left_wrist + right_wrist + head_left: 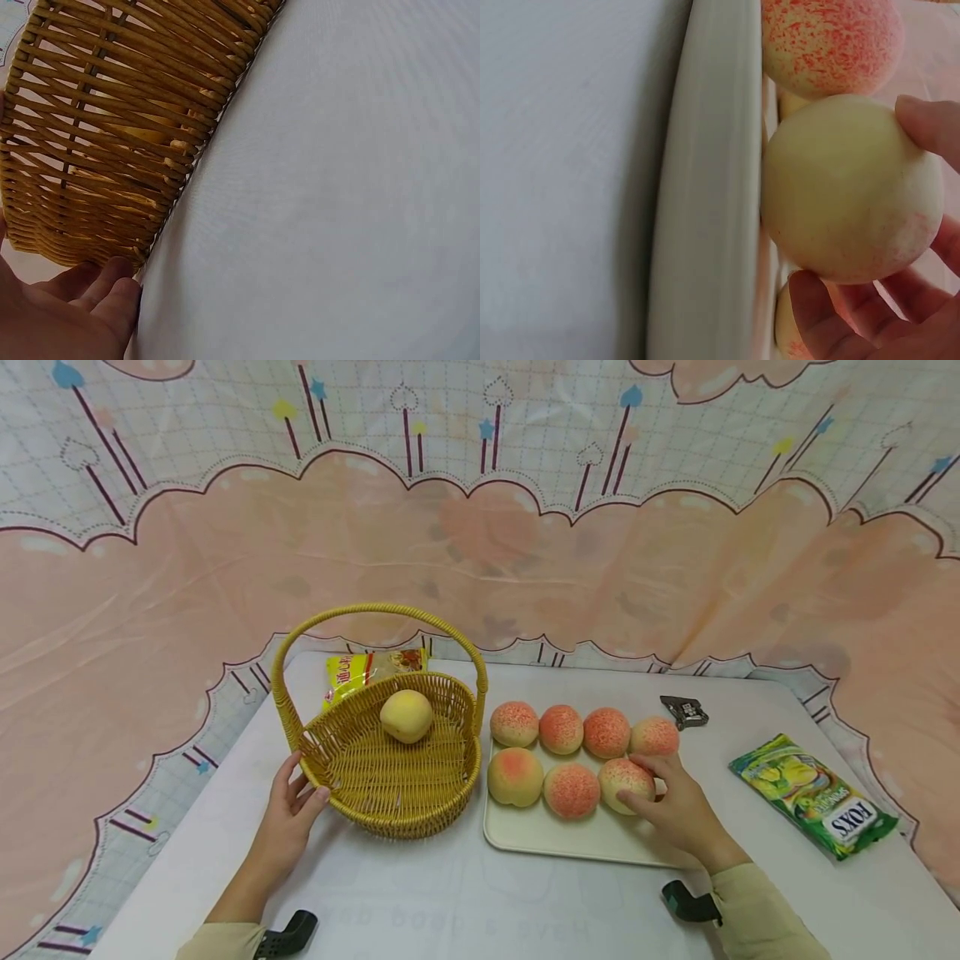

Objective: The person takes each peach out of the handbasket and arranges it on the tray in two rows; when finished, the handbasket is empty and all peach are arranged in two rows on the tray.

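A yellow woven basket (pixel 397 789) with a tall arched handle stands left of centre, one pale yellow peach (pixel 407 716) inside it. My left hand (pixel 288 814) holds the basket's near left side; in the left wrist view its fingers (pixel 112 300) are against the lower wickerwork. On the right, my right hand (pixel 678 806) grips a pale, red-speckled peach (pixel 847 187) between thumb and fingers, at the right of the tray's front row. Several other pink and red peaches (pixel 572 791) sit in two rows on the cream tray (pixel 555 841).
Behind the basket lies a yellow snack packet (pixel 348 672). A small black packet (pixel 684 711) is beyond the tray's right corner, and a green Foxs bag (pixel 813 795) lies farther right. A patterned cloth (pixel 480 552) hangs behind the white table (pixel 420 893).
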A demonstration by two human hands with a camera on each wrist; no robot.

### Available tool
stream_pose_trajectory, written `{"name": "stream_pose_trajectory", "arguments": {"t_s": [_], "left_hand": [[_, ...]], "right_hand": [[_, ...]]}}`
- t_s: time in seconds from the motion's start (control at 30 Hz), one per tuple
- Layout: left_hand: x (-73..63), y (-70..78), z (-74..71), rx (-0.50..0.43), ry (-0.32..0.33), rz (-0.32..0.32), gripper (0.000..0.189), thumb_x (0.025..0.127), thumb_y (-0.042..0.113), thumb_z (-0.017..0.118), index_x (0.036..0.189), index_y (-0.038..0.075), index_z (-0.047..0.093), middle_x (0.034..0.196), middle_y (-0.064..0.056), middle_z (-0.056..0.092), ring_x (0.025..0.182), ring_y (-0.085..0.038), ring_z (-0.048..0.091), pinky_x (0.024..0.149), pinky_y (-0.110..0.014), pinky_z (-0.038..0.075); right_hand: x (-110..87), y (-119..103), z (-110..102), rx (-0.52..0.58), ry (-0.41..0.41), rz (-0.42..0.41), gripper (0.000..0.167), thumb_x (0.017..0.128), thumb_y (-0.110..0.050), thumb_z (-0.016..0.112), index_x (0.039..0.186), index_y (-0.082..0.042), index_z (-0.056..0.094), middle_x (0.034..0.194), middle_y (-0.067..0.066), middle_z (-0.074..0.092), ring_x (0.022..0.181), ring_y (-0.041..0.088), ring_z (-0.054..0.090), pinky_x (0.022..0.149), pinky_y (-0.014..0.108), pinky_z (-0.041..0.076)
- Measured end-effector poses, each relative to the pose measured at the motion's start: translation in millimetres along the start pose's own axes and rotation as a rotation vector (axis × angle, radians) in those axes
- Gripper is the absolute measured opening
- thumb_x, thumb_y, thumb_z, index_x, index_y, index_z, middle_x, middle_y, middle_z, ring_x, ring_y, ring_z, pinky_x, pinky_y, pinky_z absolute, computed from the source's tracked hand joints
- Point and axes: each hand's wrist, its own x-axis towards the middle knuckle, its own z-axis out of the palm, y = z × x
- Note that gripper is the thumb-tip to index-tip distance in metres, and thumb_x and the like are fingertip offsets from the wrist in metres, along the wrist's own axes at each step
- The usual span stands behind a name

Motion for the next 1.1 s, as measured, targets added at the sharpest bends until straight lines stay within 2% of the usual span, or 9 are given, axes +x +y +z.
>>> {"name": "stream_pose_trajectory", "arguments": {"t_s": [0.13, 0.33, 0.47, 0.6, 0.77, 0.93, 1.0, 1.1], "left_hand": [[-0.1, 0.0, -0.1, 0.0, 0.0, -0.004, 0.08, 0.108, 0.026, 0.048, 0.159, 0.012, -0.013, 0.161, -0.033, 0.003, 0.143, -0.053, 0.021, 0.108, -0.054, 0.026], [0.3, -0.6, -0.3, 0.004, 0.0, 0.002, 0.079, 0.108, 0.025, 0.047, 0.159, 0.011, -0.011, 0.161, -0.033, 0.004, 0.143, -0.053, 0.022, 0.107, -0.053, 0.026], [0.4, -0.7, -0.5, 0.004, -0.002, 0.004, 0.079, 0.108, 0.025, 0.047, 0.159, 0.011, -0.011, 0.16, -0.033, 0.004, 0.143, -0.053, 0.022, 0.107, -0.053, 0.026], [0.9, -0.8, -0.8, 0.001, -0.003, 0.001, 0.079, 0.108, 0.024, 0.047, 0.159, 0.012, -0.011, 0.161, -0.033, 0.004, 0.143, -0.053, 0.022, 0.107, -0.053, 0.026], [0.5, -0.5, -1.0, -0.007, -0.005, -0.01, 0.08, 0.108, 0.025, 0.048, 0.159, 0.014, -0.013, 0.161, -0.032, 0.003, 0.143, -0.053, 0.021, 0.108, -0.055, 0.026], [0.6, -0.5, -0.6, -0.012, -0.005, -0.011, 0.08, 0.108, 0.025, 0.048, 0.159, 0.014, -0.012, 0.161, -0.032, 0.003, 0.144, -0.052, 0.021, 0.109, -0.055, 0.026], [0.5, -0.8, -0.6, -0.014, -0.005, -0.01, 0.08, 0.108, 0.024, 0.048, 0.159, 0.014, -0.012, 0.161, -0.032, 0.003, 0.143, -0.053, 0.021, 0.108, -0.055, 0.026], [0.5, -0.7, -0.8, -0.015, -0.005, -0.009, 0.08, 0.108, 0.024, 0.048, 0.159, 0.014, -0.012, 0.161, -0.032, 0.003, 0.143, -0.053, 0.021, 0.108, -0.055, 0.026]], "right_hand": [[-3.1, -1, -3, 0.01, -0.03, 0.006, 0.054, 0.091, -0.02, 0.075, 0.136, 0.004, 0.054, 0.134, 0.02, 0.056, 0.113, 0.033, 0.057, 0.08, 0.041, 0.056], [-6.4, 2, -8, 0.036, -0.061, -0.009, 0.051, 0.092, -0.013, 0.07, 0.138, 0.003, 0.053, 0.131, 0.02, 0.057, 0.112, 0.029, 0.054, 0.079, 0.033, 0.057], [-7.7, 4, -10, 0.058, -0.069, -0.028, 0.051, 0.091, -0.01, 0.07, 0.138, 0.002, 0.053, 0.127, 0.017, 0.061, 0.108, 0.021, 0.054, 0.079, 0.031, 0.056], [-8.1, 6, -13, 0.063, -0.075, -0.032, 0.052, 0.091, -0.014, 0.073, 0.138, 0.002, 0.054, 0.123, 0.013, 0.061, 0.103, 0.012, 0.053, 0.077, 0.03, 0.055], [-7.5, 6, -11, 0.107, -0.1, -0.025, 0.057, 0.092, -0.016, 0.074, 0.14, 0.004, 0.051, 0.132, 0.019, 0.056, 0.114, 0.017, 0.052, 0.082, 0.031, 0.055], [-8.0, 6, -8, 0.143, -0.135, -0.012, 0.059, 0.093, -0.012, 0.07, 0.145, 0.003, 0.046, 0.143, 0.024, 0.048, 0.126, 0.025, 0.048, 0.094, 0.042, 0.053], [-7.9, 6, -7, 0.15, -0.139, -0.008, 0.06, 0.092, -0.01, 0.07, 0.145, 0.003, 0.046, 0.143, 0.025, 0.049, 0.125, 0.027, 0.049, 0.095, 0.042, 0.053], [-7.1, 5, -8, 0.158, -0.136, -0.002, 0.06, 0.091, -0.012, 0.073, 0.143, 0.003, 0.048, 0.14, 0.024, 0.052, 0.12, 0.026, 0.053, 0.09, 0.032, 0.054]]}}
